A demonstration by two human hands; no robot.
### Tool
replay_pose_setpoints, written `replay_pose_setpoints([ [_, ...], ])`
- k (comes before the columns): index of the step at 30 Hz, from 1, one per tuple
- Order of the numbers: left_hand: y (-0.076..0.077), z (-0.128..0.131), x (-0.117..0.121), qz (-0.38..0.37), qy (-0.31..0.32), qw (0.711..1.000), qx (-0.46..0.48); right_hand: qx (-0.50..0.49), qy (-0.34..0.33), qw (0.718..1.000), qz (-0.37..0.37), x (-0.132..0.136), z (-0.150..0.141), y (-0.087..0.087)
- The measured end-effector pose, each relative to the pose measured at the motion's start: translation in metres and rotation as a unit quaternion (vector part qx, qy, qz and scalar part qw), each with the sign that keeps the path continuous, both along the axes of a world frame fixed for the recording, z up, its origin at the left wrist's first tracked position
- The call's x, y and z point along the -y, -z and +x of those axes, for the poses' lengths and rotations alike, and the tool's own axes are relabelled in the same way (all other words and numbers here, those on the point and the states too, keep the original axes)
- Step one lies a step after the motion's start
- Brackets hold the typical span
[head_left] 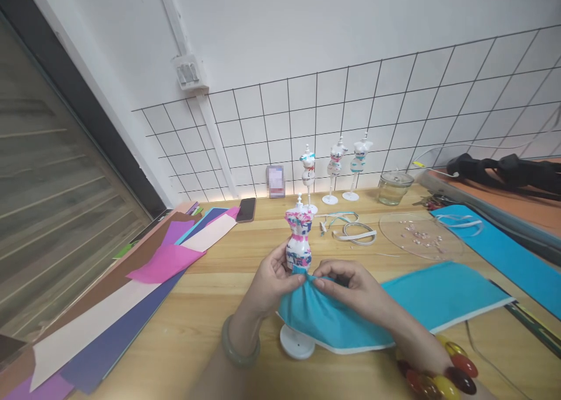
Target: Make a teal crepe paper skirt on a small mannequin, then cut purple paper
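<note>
A small white dress form (pixel 298 245) with pink and blue patches stands upright on a round white base (pixel 297 342) in front of me. Turquoise fabric (pixel 337 321) with a white lower edge lies against its lower part, gathered into folds there, and the loose length runs off to the right. My left hand (pixel 274 280) is closed around the form's left side, its thumb pressing the fabric's top edge against it. Thumb and fingers of my right hand (pixel 350 286) pinch the gathered fabric just beside that thumb.
Coloured sheets (pixel 166 265) pile up on the left by a phone (pixel 246 210). Behind stand several mini dress forms (pixel 335 160), a glass jar (pixel 395 188) and curled ribbons (pixel 357 233). Small beads lie on a clear round plate (pixel 394 245); blue material (pixel 504 248) lies at right.
</note>
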State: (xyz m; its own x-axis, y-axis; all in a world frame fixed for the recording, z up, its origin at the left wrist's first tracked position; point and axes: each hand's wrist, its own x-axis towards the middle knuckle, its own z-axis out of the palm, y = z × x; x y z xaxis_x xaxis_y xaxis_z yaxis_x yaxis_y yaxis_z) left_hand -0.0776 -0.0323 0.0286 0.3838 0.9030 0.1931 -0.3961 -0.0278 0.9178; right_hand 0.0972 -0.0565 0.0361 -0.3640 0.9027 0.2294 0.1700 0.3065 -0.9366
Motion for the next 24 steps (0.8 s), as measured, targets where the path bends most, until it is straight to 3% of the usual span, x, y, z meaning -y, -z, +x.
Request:
replay_pose_setpoints([
  [24, 0.001, 0.002, 0.0007, 0.005, 0.022, 1.0, 0.005, -0.016, 0.05, 0.999, 0.007, -0.0051, -0.005, 0.0066],
])
